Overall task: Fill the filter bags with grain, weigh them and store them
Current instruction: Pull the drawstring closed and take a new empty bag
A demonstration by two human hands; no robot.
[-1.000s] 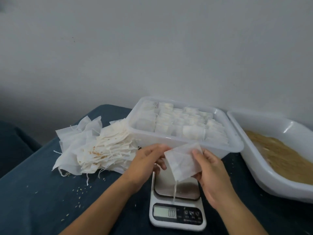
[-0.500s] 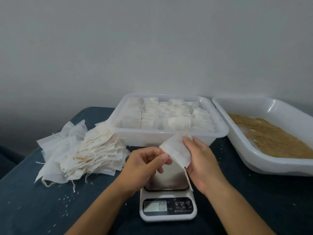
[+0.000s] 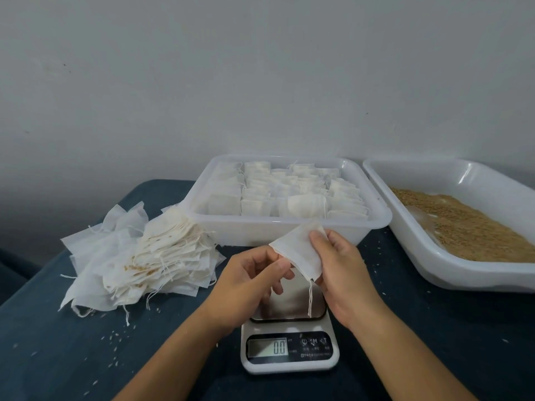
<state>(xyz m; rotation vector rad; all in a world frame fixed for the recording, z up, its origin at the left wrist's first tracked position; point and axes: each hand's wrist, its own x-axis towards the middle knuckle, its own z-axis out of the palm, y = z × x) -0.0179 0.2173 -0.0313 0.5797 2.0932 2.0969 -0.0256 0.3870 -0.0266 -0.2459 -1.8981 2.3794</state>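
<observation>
- An empty filter bag [image 3: 301,250] is held in the air above the scale [image 3: 289,337], between both hands.
- The right hand [image 3: 344,273] grips the bag's right side, thumb on its front face.
- The left hand [image 3: 252,279] pinches the bag's left corner with thumb and forefinger.
- The bag's drawstring [image 3: 309,299] dangles over the scale's platform; the display reads 0.0.
- Filled bags stand in the clear tray [image 3: 289,230] behind; the grain bin [image 3: 434,256] sits to the right, and the stack of empty bags [image 3: 139,256] to the left on the tabletop [image 3: 58,357].
</observation>
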